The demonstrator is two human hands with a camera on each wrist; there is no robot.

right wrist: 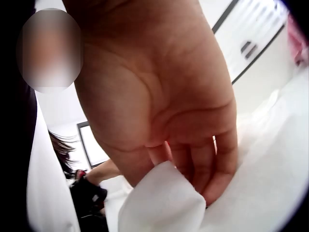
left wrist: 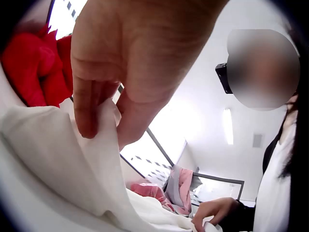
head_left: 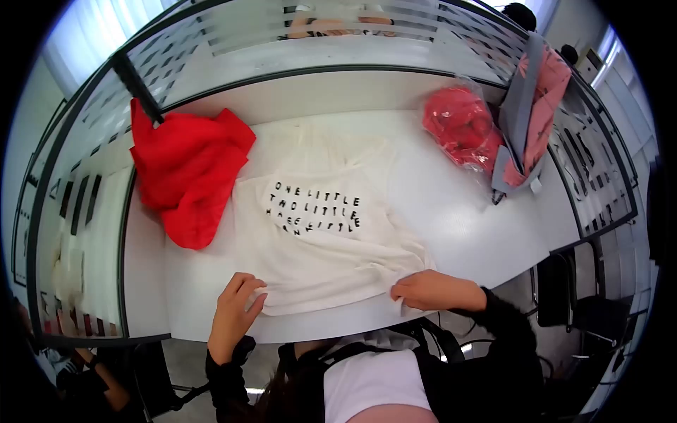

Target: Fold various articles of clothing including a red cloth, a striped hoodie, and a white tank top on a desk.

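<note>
A cream shirt [head_left: 317,261] with black lettering lies on the white table [head_left: 465,218], its lower part creased. At the shirt's near left corner is my left hand [head_left: 236,310]; in the left wrist view that hand [left wrist: 140,53] pinches the white cloth [left wrist: 63,159] between thumb and fingers. My right hand [head_left: 437,290] holds the near right corner. The right wrist view shows this hand [right wrist: 164,96] with a fold of cloth [right wrist: 164,200] between thumb and curled fingers.
Red cloth [head_left: 187,169] lies bunched at the table's left side. At the back right are a red item in clear plastic [head_left: 462,123] and a grey and pink folded piece [head_left: 532,113]. A partition [head_left: 317,70] borders the table; a person's arms [head_left: 338,28] show beyond it.
</note>
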